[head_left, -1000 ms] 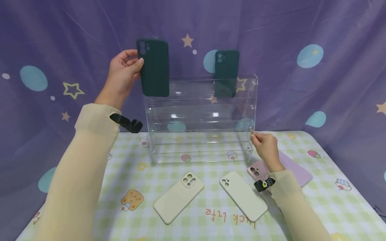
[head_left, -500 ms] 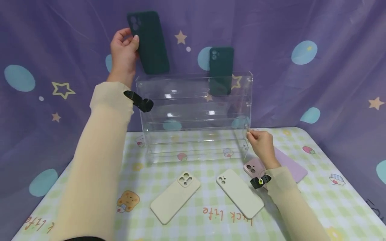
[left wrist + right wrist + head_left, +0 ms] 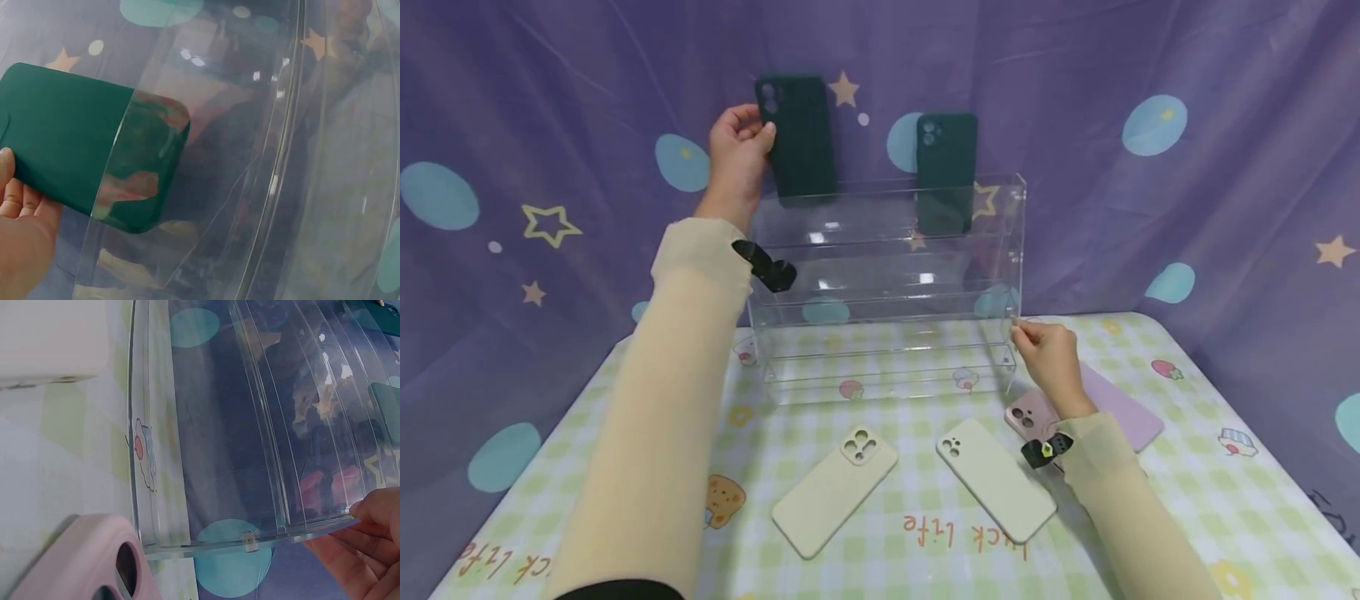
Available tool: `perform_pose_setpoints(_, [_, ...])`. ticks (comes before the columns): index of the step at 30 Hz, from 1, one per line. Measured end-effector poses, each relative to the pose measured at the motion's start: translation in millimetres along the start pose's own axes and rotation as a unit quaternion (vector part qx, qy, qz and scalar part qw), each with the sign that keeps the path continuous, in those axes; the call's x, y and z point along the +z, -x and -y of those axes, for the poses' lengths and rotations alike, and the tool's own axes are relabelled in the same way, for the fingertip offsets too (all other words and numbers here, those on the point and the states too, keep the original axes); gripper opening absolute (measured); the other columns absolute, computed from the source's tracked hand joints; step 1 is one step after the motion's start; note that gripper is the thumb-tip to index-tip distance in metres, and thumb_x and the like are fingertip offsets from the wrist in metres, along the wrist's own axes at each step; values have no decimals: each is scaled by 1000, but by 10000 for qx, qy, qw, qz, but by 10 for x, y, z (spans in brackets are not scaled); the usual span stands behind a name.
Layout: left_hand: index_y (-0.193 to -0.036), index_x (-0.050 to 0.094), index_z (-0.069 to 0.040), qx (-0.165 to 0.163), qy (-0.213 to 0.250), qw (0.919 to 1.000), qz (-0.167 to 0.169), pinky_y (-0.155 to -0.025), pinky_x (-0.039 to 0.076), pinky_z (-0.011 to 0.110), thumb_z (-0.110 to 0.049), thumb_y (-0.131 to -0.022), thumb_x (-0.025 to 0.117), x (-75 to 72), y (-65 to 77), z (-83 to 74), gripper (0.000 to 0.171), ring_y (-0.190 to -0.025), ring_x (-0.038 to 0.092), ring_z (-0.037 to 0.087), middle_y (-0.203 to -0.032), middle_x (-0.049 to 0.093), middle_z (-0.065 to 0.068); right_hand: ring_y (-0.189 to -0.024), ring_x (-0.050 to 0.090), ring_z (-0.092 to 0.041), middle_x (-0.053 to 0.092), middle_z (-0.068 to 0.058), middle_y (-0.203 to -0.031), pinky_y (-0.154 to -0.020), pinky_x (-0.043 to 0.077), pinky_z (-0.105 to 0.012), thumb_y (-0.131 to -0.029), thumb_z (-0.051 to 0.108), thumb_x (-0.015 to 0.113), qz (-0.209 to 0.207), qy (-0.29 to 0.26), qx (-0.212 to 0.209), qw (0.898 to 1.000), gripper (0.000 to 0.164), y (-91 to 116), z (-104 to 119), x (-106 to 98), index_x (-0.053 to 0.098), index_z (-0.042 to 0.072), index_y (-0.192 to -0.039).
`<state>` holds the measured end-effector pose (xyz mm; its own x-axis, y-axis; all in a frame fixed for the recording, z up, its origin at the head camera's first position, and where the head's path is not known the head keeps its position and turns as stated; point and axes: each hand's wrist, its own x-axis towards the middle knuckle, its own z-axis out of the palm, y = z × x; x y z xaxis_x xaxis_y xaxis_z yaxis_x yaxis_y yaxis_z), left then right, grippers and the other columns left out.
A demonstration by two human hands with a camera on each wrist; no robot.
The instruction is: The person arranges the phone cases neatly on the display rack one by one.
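Note:
My left hand [image 3: 737,162] pinches a dark green phone case [image 3: 801,142] by its left edge, thumb in front. The case is upright with its camera holes at the top left. Its lower end sits behind the top front panel of a clear acrylic display rack [image 3: 887,275], and the left wrist view shows that end through the plastic. With thumb and fingers, my right hand [image 3: 1048,354] grips the rack's right side wall, also seen in the right wrist view [image 3: 369,544]. Another dark green phone case [image 3: 946,171] stands in the top tier, towards the right.
On the checked tablecloth before the rack lie a cream phone case [image 3: 835,492] and a whitish phone case [image 3: 996,481]. A pink phone case [image 3: 1030,414] and a lilac one [image 3: 1120,408] lie under the right forearm. A purple patterned curtain [image 3: 1075,233] hangs behind.
The left hand first raised the green case above the rack, then brought it right and down, so its lower end is now behind the top panel. The right hand has kept its grip.

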<state>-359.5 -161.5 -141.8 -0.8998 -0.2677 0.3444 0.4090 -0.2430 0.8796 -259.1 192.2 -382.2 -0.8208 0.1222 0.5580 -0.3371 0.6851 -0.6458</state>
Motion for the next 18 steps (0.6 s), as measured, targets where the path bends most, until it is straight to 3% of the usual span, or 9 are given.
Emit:
perform_pose_setpoints(5, [-87, 54, -7, -432, 124, 9990, -16, -57, 46, 21, 10, -88, 56, -41, -3, 12, 17, -65, 55, 11, -72, 57, 3, -49, 50, -9, 70, -21, -84, -44, 37, -15, -89, 7, 63, -30, 24, -23, 10000, 18, -5, 18, -10, 70, -6, -100])
perform_pose_setpoints(18, [-89, 54, -9, -1064, -637, 9919, -290, -68, 48, 24, 2, -90, 58, -109, 7, 0, 12, -73, 56, 12, -89, 52, 3, -46, 46, -4, 70, -21, -84, -42, 35, -14, -89, 5, 63, 23, -24, 34, 10000, 18, 11, 19, 8, 70, -6, -100])
